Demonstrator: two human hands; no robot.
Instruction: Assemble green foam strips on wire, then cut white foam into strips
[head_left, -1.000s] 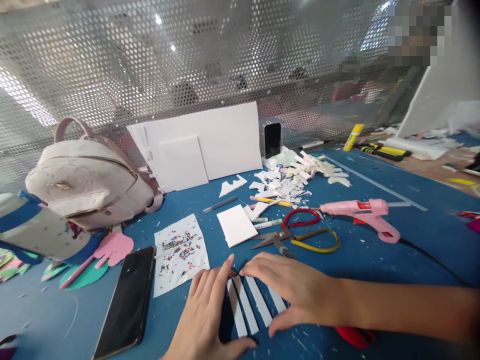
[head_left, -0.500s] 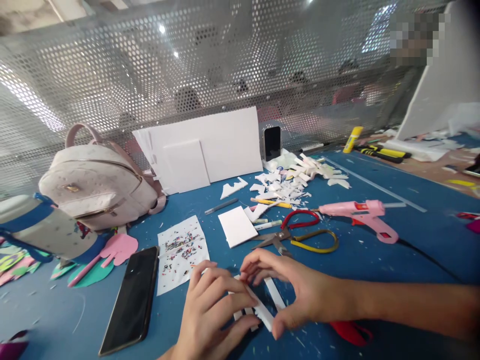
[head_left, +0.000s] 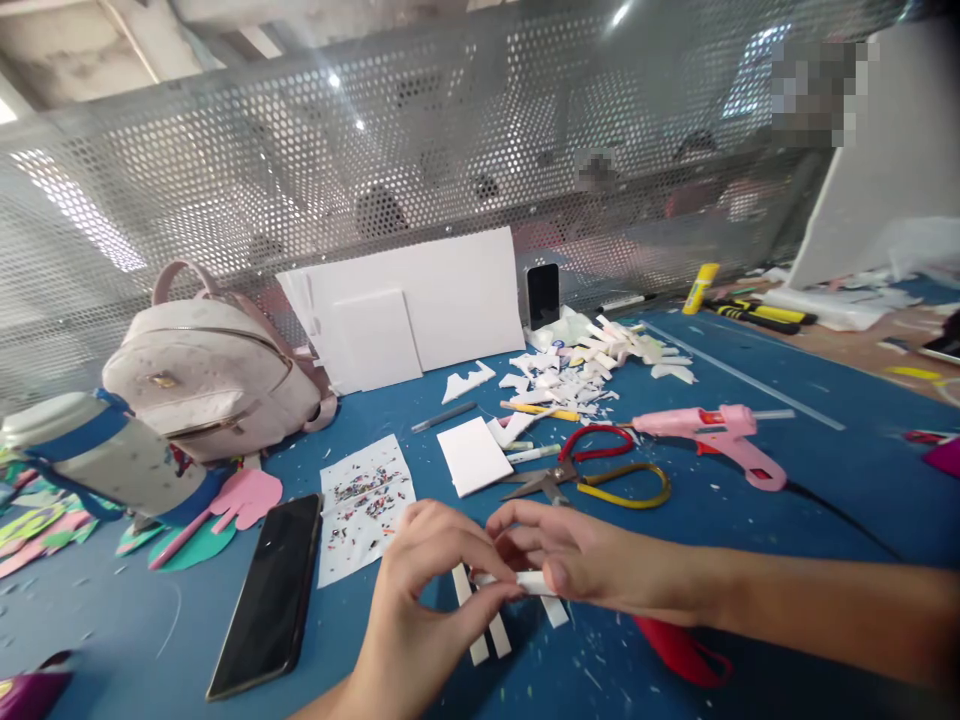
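Between my two hands, just above the blue table, is a white foam strip (head_left: 535,583). My left hand (head_left: 427,600) pinches its left end between thumb and fingers. At the other end, the thumb and fingers of my right hand (head_left: 562,560) close on it. Several more white strips (head_left: 498,634) lie on the table beneath my hands, partly covered by them. Beyond my fingers are a square white foam piece (head_left: 474,456) and scissors (head_left: 592,470) with one red and one yellow handle. A red object (head_left: 679,650) sits partly under my right forearm.
A pink glue gun (head_left: 720,430) with its cord lies at right. White scraps (head_left: 570,370) are heaped toward the back. At left are a black phone (head_left: 270,590), a speckled paper (head_left: 367,510), a bottle (head_left: 112,450) and a backpack (head_left: 217,370). White boards (head_left: 465,300) lean on the perforated screen.
My hands have lifted the foam strip and turned it roughly level, with both hands now pinching it. The left fingers, earlier spread over the strips, have closed. The view has shifted slightly.
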